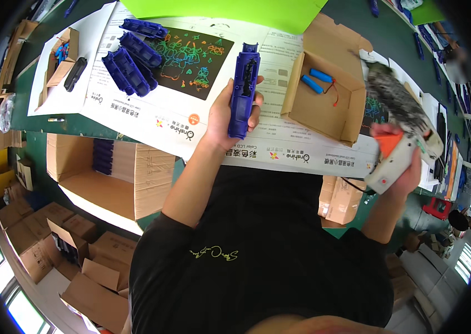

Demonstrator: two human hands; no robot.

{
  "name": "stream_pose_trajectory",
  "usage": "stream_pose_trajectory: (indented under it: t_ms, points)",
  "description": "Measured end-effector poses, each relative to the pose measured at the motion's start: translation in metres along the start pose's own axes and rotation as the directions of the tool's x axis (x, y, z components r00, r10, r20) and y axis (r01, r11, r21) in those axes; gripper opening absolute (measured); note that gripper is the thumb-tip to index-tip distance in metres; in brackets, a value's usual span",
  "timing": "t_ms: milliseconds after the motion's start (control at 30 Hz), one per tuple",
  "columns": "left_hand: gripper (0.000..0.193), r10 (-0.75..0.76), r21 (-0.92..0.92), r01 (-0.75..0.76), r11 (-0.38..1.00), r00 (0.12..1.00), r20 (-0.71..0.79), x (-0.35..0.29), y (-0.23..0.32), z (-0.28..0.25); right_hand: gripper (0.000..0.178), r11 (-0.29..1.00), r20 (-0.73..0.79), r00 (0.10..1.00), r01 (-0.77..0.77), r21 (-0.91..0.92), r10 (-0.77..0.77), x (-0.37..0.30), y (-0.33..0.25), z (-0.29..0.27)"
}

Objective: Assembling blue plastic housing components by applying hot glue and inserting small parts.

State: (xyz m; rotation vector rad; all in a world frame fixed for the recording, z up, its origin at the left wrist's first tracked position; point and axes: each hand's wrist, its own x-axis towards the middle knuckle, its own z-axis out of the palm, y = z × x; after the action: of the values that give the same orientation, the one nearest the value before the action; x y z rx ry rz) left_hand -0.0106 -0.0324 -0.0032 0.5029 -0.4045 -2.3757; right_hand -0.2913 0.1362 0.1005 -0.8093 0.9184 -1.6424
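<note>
Upright over the printed sheet, a long dark-blue plastic housing half [243, 92] shows its hollow inside, where black parts lie. My left hand [225, 114] is closed around its lower part. At the right, my right hand [411, 172] grips a white hot glue gun [394, 164] with an orange trigger; its front part, dark and grimy, points up and away. A brown cardboard box [324, 114] stands open between my hands. Inside it are two blue cylindrical battery cells [316, 80] with red wires. Several more blue housing halves [129, 69] are piled to the left.
Printed white sheets [152, 122] cover the green worktable [21, 114]. A bright green panel [230, 11] rises at the back. A small box [65, 61] and a black shell piece [75, 74] lie far left. Below the table edge is a large open carton [99, 183].
</note>
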Motion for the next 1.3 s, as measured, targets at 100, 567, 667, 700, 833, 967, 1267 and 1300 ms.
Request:
stream_pose_trajectory:
  t_ms: [100, 567, 667, 700, 833, 967, 1267, 1300]
  points:
    - [0.054, 0.02, 0.204, -0.009, 0.979, 0.998, -0.053, -0.001, -0.005, 0.005, 0.051, 0.977, 0.131, 0.979, -0.131, -0.166, 0.154, 0.015, 0.01, 0.032]
    - [0.049, 0.031, 0.247, -0.012, 0.969, 0.997, -0.075, -0.006, -0.008, -0.002, 0.032, 0.774, 0.196, 0.866, -0.283, -0.566, 0.459, 0.044, 0.007, 0.07]
    - [0.048, 0.028, 0.243, -0.003, 0.97, 0.994, -0.102, -0.008, -0.007, 0.0, 0.028, 0.73, 0.158, 0.86, -0.299, -0.615, 0.485, 0.046, 0.004, 0.073]
    - [0.048, 0.033, 0.242, -0.007, 0.97, 0.994, -0.105, -0.008, -0.006, 0.001, 0.027, 0.705, 0.138, 0.856, -0.307, -0.64, 0.498, 0.046, 0.003, 0.073]
    - [0.049, 0.042, 0.229, -0.017, 0.973, 0.993, -0.107, -0.01, -0.005, 0.006, 0.023, 0.647, 0.148, 0.857, -0.249, -0.72, 0.494, 0.045, 0.004, 0.075]
    - [0.05, 0.025, 0.243, 0.005, 0.97, 0.993, -0.118, -0.01, -0.004, 0.007, 0.039, 0.564, 0.108, 0.849, -0.242, -0.79, 0.517, 0.045, 0.007, 0.079]
    - [0.049, 0.04, 0.233, -0.016, 0.972, 0.994, -0.098, -0.008, -0.007, 0.002, 0.018, 0.607, 0.129, 0.88, -0.203, -0.769, 0.458, 0.047, 0.005, 0.084]
    - [0.048, 0.045, 0.24, -0.021, 0.971, 0.994, -0.095, -0.008, -0.008, 0.0, 0.018, 0.6, 0.101, 0.889, -0.214, -0.771, 0.446, 0.047, 0.005, 0.085]
